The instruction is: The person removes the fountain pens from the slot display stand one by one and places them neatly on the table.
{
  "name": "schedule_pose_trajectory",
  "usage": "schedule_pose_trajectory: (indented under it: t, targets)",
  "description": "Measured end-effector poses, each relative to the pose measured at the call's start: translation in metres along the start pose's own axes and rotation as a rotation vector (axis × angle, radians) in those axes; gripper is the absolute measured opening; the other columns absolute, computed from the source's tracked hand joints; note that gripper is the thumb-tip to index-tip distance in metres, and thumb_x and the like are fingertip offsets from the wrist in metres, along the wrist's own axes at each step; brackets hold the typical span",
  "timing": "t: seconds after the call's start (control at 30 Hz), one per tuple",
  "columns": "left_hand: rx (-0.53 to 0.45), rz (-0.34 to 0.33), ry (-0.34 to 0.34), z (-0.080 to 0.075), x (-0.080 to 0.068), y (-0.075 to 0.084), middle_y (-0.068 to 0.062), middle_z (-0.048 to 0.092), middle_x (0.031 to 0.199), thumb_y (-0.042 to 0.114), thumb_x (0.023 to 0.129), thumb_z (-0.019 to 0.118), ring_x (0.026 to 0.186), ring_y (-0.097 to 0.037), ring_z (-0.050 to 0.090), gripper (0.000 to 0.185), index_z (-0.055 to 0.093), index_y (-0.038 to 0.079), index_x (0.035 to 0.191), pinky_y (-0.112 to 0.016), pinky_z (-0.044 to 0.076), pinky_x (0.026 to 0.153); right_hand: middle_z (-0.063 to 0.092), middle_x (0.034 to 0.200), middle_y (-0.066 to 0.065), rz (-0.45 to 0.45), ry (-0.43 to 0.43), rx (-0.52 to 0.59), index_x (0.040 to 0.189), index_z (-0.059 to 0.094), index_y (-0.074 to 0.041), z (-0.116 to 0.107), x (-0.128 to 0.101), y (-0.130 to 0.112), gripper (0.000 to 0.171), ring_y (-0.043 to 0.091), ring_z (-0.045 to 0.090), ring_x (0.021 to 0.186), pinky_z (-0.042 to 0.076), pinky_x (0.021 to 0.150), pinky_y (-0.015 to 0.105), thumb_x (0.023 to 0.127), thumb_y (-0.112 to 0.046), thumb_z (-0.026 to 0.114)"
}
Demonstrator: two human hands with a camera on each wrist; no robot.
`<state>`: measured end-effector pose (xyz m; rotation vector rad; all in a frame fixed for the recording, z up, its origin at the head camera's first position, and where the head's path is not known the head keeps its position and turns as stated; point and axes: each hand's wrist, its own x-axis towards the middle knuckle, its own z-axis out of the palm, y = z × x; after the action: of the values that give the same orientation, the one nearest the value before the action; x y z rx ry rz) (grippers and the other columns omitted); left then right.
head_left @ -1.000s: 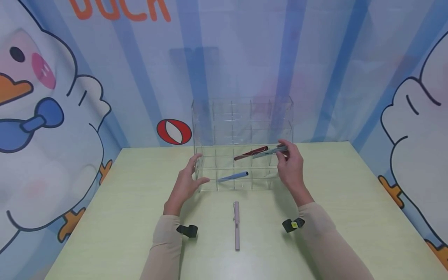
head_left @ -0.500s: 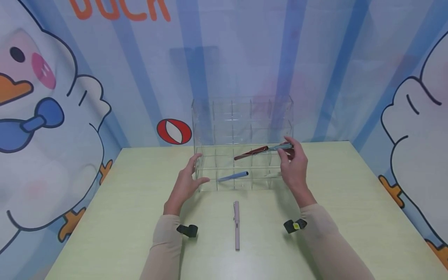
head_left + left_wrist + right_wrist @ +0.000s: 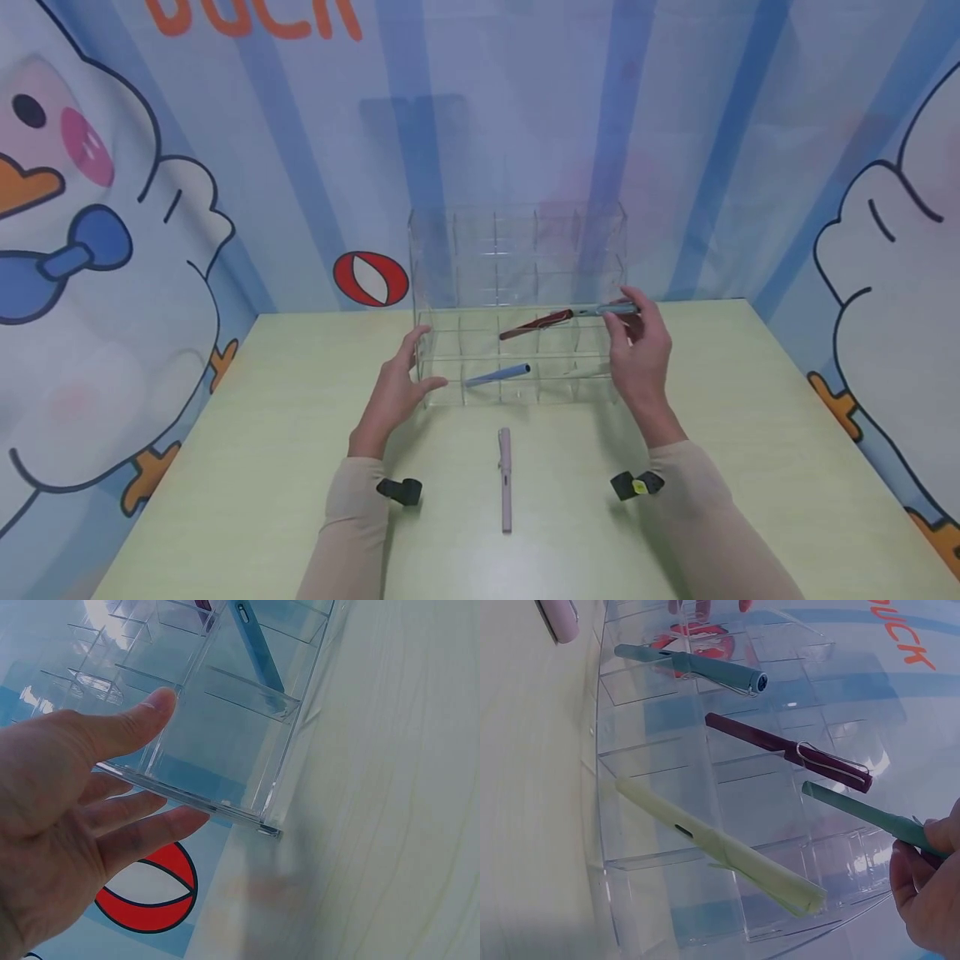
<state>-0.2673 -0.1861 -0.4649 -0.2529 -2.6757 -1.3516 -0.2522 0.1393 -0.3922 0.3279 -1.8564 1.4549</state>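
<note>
A pale green bench [image 3: 225, 467] with a faint wood grain fills a corner hung with blue-striped cloth [image 3: 525, 125] printed with cartoon ducks [image 3: 112, 250] and a red-and-white ball [image 3: 371, 279]. A clear rack [image 3: 517, 275] of small compartments stands at the bench's far edge. The left hand [image 3: 393, 392], grip loose with fingers straight, rests against the rack's left wall. The right hand [image 3: 641, 354] pinches a teal pen [image 3: 611, 310] at the rack's upper right. A maroon pen [image 3: 536, 323], a blue pen [image 3: 497, 375] and a cream pen [image 3: 720, 847] lie inside; a pink pen [image 3: 506, 479] lies on the bench just in front.
</note>
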Motion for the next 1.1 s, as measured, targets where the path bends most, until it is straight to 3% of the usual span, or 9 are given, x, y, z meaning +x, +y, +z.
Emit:
schedule_pose_trajectory:
  t: [0.17,0.47,0.67,0.9,1.1]
  targets:
    - [0.0,0.001,-0.002,0.0,-0.001,-0.001,-0.019,0.036,0.157,0.014,0.085,0.081,0.136,-0.044,0.044,0.089,0.028,0.028,0.154,-0.058,0.04,0.106,0.057,0.112,0.036,-0.002,0.016,-0.008,0.133,0.052,0.013,-0.006,-0.001,-0.011,0.039,0.039,0.065,0.1,0.051,0.083,0.017,0.094,0.012,0.058]
    - [0.004,0.016,0.003,0.001,-0.001,-0.003,-0.018,0.037,0.157,0.015,0.085,0.081,0.135,-0.043,0.045,0.088,0.029,0.03,0.154,-0.058,0.041,0.105,0.057,0.113,0.034,0.039,0.07,0.077,0.135,0.048,0.012,-0.011,-0.001,-0.01,0.04,0.015,0.063,0.096,0.05,0.083,0.018,0.096,0.011,0.056]
    - [0.008,-0.003,-0.003,0.0,0.0,-0.002,-0.018,0.036,0.157,0.016,0.085,0.081,0.136,-0.043,0.044,0.088,0.029,0.03,0.154,-0.059,0.041,0.105,0.058,0.113,0.032,0.051,0.095,0.096,0.136,0.048,0.01,-0.011,-0.001,-0.004,0.041,0.012,0.062,0.096,0.05,0.084,0.018,0.096,0.011,0.057]
    - [0.001,-0.006,-0.005,0.001,-0.001,-0.002,-0.018,0.036,0.157,0.015,0.085,0.081,0.136,-0.043,0.044,0.088,0.028,0.03,0.154,-0.058,0.04,0.106,0.06,0.114,0.026,0.069,0.14,0.086,0.138,0.05,0.007,-0.016,0.004,0.024,0.043,0.007,0.062,0.095,0.051,0.083,0.019,0.095,0.009,0.059]
    - [0.001,-0.021,-0.006,0.0,0.0,0.0,-0.017,0.036,0.157,0.015,0.086,0.081,0.137,-0.042,0.043,0.088,0.028,0.029,0.154,-0.058,0.04,0.106,0.061,0.113,0.014,0.052,0.17,0.112,0.137,0.052,0.002,-0.024,0.008,0.021,0.043,0.004,0.062,0.094,0.052,0.081,0.02,0.095,0.007,0.06]
